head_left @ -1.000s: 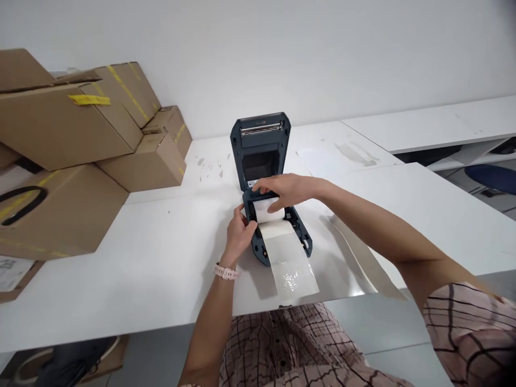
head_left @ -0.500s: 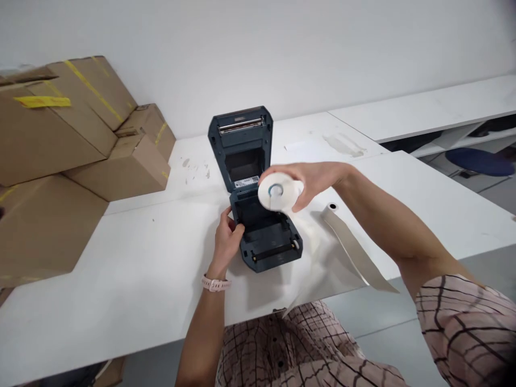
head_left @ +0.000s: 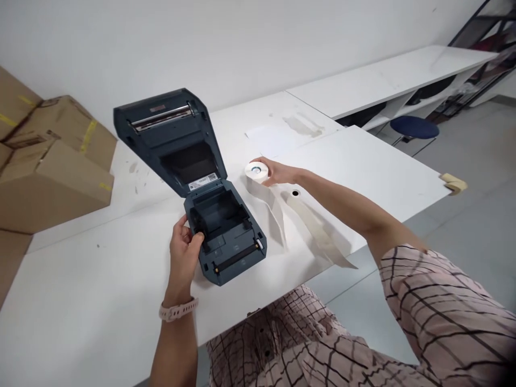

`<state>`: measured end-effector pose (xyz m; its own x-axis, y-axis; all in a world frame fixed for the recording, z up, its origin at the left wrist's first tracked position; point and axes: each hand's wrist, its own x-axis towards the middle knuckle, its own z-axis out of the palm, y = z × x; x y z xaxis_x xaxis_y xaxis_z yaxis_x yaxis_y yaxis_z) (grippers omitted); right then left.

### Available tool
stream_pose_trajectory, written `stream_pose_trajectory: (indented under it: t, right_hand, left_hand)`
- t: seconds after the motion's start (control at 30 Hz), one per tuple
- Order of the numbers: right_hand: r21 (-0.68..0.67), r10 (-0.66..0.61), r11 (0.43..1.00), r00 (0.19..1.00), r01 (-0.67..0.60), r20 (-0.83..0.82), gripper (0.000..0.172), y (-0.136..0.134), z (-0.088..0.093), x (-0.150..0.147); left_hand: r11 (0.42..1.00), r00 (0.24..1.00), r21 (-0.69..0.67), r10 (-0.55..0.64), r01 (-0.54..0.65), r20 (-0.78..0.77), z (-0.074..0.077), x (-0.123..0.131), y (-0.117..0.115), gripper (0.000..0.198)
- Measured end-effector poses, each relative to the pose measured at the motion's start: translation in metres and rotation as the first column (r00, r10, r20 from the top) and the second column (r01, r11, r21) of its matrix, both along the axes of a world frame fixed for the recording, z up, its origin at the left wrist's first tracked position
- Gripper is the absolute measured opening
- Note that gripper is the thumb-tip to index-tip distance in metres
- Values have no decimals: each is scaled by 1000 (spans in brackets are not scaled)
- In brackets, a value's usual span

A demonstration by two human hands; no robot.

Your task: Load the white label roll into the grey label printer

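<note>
A dark blue-grey label printer [head_left: 231, 250] sits on the white table with its lid [head_left: 177, 137] raised. My left hand [head_left: 185, 250] grips the printer's left side, thumb over the rim of its body. To the right of the printer, my right hand [head_left: 276, 171] is closed round a white label roll [head_left: 250, 173], held upright at or near the table surface. A loose strip trails from this roll toward the front. Beside it stands a smaller paper roll [head_left: 295, 194] with a dark core, its unrolled strip [head_left: 318, 234] reaching past the table's front edge.
Cardboard boxes [head_left: 60, 177] with yellow tape are stacked at the left. A white sheet of paper [head_left: 270, 141] lies behind the rolls. A blue stool [head_left: 414, 127] stands beyond the table, near a white shelf unit [head_left: 387, 72]. A tan corner guard [head_left: 453, 183] is on the table's right corner.
My right hand has carried the label roll from over the open printer to the table on its right. The view has turned right. My left hand stays on the printer.
</note>
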<state>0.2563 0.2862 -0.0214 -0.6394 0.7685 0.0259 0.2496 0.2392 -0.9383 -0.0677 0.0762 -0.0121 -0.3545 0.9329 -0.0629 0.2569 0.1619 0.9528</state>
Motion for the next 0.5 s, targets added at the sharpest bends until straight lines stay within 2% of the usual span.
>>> stream_pose_trajectory:
  t: [0.07,0.13,0.2,0.27,0.33,0.4,0.5]
  right_hand:
    - [-79,9,997,998,-14,-61,88,-12,3,24]
    - [-150,11,988,994,-27,-105,79,-30,7,57]
    - [-192,40,980,997,-53,-71,67,-53,6,86]
    - [-183,99,978,995,-98,-3,57,-74,2,102]
    - [-152,174,974,984,-167,34,44,-90,1,103]
    - [-121,254,960,967,-253,-13,34,-99,10,91]
    - [-36,394,916,911,-400,-122,42,-103,51,55]
  left_hand:
    - [1000,1000,3,2,-2,1,-1,-1,0,73]
    - [1000,1000,19,1,-1,6,-5,-3,2,72]
    - [1000,1000,25,1,-1,11,-9,-4,3,70]
    - [1000,1000,30,6,-7,20,-11,-4,5,71]
    - [999,1000,40,9,-10,21,-10,-3,5,72]
    - [998,1000,57,15,-16,14,-9,-1,4,70]
    - [998,1000,62,-1,-1,27,-8,2,3,68]
